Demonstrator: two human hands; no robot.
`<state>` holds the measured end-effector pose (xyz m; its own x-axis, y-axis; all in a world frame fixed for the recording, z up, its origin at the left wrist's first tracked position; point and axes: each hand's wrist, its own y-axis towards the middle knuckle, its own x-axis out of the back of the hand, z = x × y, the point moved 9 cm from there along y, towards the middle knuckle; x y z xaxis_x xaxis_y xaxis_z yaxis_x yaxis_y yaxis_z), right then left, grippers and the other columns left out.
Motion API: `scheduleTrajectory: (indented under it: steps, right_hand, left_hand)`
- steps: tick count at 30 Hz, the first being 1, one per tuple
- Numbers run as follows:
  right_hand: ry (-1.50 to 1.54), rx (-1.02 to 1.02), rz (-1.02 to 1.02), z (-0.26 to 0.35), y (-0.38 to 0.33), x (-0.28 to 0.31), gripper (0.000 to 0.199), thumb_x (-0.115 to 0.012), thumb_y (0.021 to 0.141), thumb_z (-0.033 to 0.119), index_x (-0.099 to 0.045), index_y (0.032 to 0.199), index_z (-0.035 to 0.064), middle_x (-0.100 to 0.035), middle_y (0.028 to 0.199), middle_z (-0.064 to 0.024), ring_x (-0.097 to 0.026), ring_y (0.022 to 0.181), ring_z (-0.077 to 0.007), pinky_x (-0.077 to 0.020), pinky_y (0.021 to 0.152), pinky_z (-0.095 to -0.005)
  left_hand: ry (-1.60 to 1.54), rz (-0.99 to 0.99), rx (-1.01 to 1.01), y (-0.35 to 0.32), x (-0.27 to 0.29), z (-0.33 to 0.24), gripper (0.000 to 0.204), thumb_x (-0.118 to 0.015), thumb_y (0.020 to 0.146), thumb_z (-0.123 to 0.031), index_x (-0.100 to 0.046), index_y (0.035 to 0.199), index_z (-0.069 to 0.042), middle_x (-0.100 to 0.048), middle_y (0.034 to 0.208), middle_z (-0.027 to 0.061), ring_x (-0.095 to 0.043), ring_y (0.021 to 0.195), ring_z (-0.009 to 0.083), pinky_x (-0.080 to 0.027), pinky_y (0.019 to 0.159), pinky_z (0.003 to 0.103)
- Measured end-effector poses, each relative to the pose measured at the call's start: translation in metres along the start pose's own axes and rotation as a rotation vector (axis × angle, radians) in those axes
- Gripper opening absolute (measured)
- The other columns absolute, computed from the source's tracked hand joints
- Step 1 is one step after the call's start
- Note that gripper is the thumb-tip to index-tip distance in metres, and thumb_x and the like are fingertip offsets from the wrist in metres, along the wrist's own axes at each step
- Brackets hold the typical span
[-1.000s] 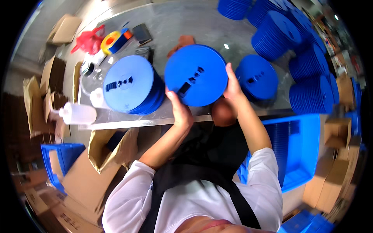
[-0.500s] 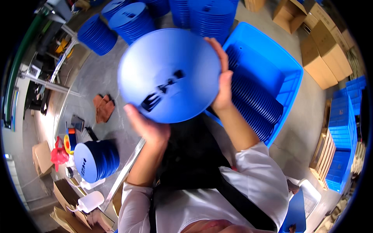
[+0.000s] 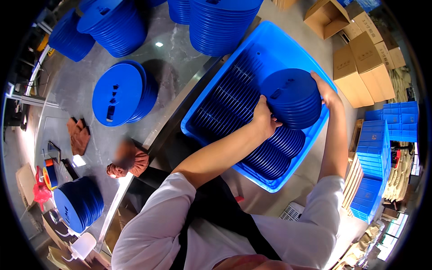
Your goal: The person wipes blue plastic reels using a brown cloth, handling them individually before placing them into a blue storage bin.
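Note:
Between my two hands is a stack of round blue discs (image 3: 294, 96), tilted, with a slot in the top face. My left hand (image 3: 265, 118) grips its left side, fingers curled near the lower edge. My right hand (image 3: 327, 93) is closed on its far right side; some of its fingers are hidden. The stack is inside or just over a blue plastic bin (image 3: 274, 49), above more discs. Rows of ribbed discs (image 3: 229, 92) lie on edge in the bin. On the table to the left, a leaning stack of blue discs (image 3: 118, 94) stands on its own.
Taller disc stacks (image 3: 220, 27) stand along the table's far side. Brown gloves (image 3: 78, 136), a brownish, partly blurred bundle (image 3: 130, 159), another disc stack (image 3: 78, 204) and a white bottle (image 3: 83, 245) are at left. Cardboard boxes (image 3: 360, 67) and blue crates (image 3: 371, 144) line the right.
My hands have moved right, from holding a blue disc face up over the table to gripping a stack at the bin. A leaning stack now shows on the table. The view has shifted right.

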<state>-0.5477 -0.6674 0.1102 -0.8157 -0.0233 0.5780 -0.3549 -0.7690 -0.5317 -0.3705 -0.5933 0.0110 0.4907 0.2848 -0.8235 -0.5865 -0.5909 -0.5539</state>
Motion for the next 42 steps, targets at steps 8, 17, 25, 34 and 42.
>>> scheduleTrajectory:
  steps: [8,17,25,34,42]
  right_hand:
    - [-0.634,-0.161,0.173,0.042,0.09,-0.055,0.07,-0.038,0.089,0.059,-0.039,0.143,0.0137,-0.03,0.151,-0.0154,-0.029,0.138,-0.0388,-0.0325,0.106,-0.0515]
    - [-0.741,-0.182,0.298,0.086,0.093,-0.086,0.062,-0.041,0.089,0.052,-0.049,0.136,0.0112,-0.039,0.146,-0.0139,-0.036,0.134,-0.034,-0.0285,0.109,-0.0485]
    - [-0.832,-0.155,0.267,0.062,0.143,-0.094,0.075,-0.042,0.088,0.062,-0.036,0.145,0.0133,-0.029,0.152,-0.0142,-0.027,0.139,-0.0362,-0.027,0.109,-0.0538]
    - [-0.442,-0.087,0.168,0.034,0.129,-0.106,0.083,-0.036,0.085,0.075,-0.035,0.146,0.0169,-0.023,0.155,-0.0124,-0.02,0.141,-0.0383,-0.0246,0.105,-0.0644]
    - [-0.21,0.23,-0.189,-0.015,0.135,-0.08,0.063,-0.066,0.08,0.036,-0.05,0.133,0.006,-0.063,0.111,-0.0197,-0.065,0.075,-0.0269,-0.0517,0.068,-0.0386]
  left_hand:
    - [-0.187,-0.038,0.083,0.029,0.026,-0.027,0.074,-0.015,0.098,-0.056,-0.007,0.15,-0.003,-0.009,0.153,0.0235,-0.013,0.141,0.0419,-0.015,0.112,0.061]
    - [-0.249,0.002,0.144,0.027,0.027,-0.031,0.077,-0.019,0.098,-0.057,-0.007,0.148,0.0,-0.02,0.142,0.0321,-0.026,0.131,0.0507,-0.024,0.109,0.062]
    - [-0.334,0.029,0.144,0.032,0.036,-0.026,0.079,-0.017,0.097,-0.058,0.001,0.149,-0.002,-0.011,0.148,0.0305,-0.015,0.137,0.0512,-0.021,0.11,0.063]
    - [0.004,-0.035,0.068,-0.008,0.067,-0.031,0.083,-0.021,0.094,-0.065,0.003,0.15,-0.009,-0.01,0.152,0.0255,-0.043,0.124,0.0445,-0.034,0.105,0.058]
    - [0.315,0.075,-0.139,-0.055,0.087,-0.062,0.066,-0.034,0.099,-0.049,-0.03,0.142,0.0,-0.041,0.141,0.0198,-0.049,0.122,0.0356,-0.038,0.104,0.046]
